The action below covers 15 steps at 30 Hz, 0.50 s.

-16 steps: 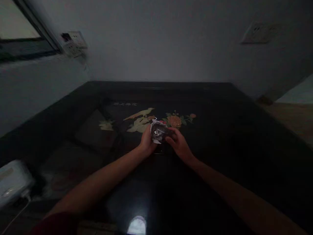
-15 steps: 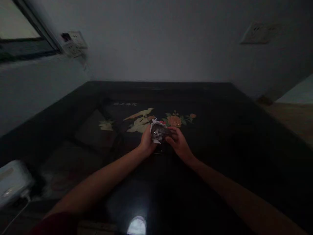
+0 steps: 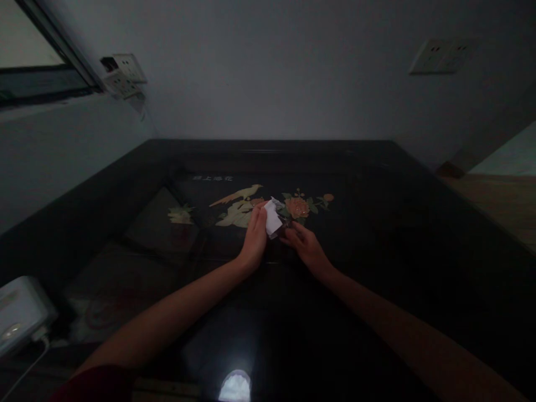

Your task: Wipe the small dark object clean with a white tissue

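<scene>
My left hand (image 3: 254, 234) is closed around a small packet (image 3: 273, 218) with a white, crumpled, torn-looking face. It is held over the middle of the dark glossy table (image 3: 293, 312). My right hand (image 3: 304, 241) is at the packet's lower right side, its fingers bent together near a dark, slightly shiny part. What those fingers pinch, if anything, is too dim to make out. Below and around the hands the tabletop bears a picture of a bird (image 3: 238, 195) and a peony (image 3: 298, 207).
At the left edge a white device (image 3: 25, 307) with a cable lies on the table. Wall sockets (image 3: 441, 56) are at the right, and more sockets (image 3: 125, 75) are by the window at the left. The table's back edge meets the wall.
The packet has turned in my left hand: its dark, shiny opening faced me, and now a white face does. My right fingers have drawn in closer together at its side.
</scene>
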Available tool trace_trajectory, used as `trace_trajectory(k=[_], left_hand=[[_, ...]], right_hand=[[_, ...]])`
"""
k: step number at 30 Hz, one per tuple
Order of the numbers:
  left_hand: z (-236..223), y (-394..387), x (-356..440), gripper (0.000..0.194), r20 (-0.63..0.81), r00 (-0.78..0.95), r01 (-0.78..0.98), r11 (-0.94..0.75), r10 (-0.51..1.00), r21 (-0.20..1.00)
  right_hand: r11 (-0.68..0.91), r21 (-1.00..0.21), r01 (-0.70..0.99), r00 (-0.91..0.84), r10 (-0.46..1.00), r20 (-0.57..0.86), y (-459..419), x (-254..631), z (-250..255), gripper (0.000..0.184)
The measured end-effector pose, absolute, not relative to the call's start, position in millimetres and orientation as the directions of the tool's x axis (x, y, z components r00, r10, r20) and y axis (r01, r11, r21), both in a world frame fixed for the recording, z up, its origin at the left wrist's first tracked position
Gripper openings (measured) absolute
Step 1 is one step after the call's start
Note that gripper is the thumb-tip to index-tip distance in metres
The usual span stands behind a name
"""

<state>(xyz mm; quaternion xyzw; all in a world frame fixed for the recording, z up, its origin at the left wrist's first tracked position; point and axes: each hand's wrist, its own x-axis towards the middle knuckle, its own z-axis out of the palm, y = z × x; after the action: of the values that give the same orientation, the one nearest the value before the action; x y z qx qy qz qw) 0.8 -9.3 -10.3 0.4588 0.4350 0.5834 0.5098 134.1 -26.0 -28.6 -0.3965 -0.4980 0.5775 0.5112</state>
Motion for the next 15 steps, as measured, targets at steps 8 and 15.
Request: trace_trajectory(k=[8,15], left_hand=[[-3.3,-23.3,2.6,0.031,0.411,0.064,0.199,-0.415,0.909,0.888],[-3.4,-22.6,-0.4,0.033,0.547,0.157,0.362,-0.564,0.822,0.743]], right_hand=[[0.121,-0.985,-0.127,-0.182,0.973,0.143,-19.2,138.6,-36.6,0.042],[0.070,-0.983,-0.169,-0.146,0.985,0.095,-18.8,139.4,-36.3,0.043]])
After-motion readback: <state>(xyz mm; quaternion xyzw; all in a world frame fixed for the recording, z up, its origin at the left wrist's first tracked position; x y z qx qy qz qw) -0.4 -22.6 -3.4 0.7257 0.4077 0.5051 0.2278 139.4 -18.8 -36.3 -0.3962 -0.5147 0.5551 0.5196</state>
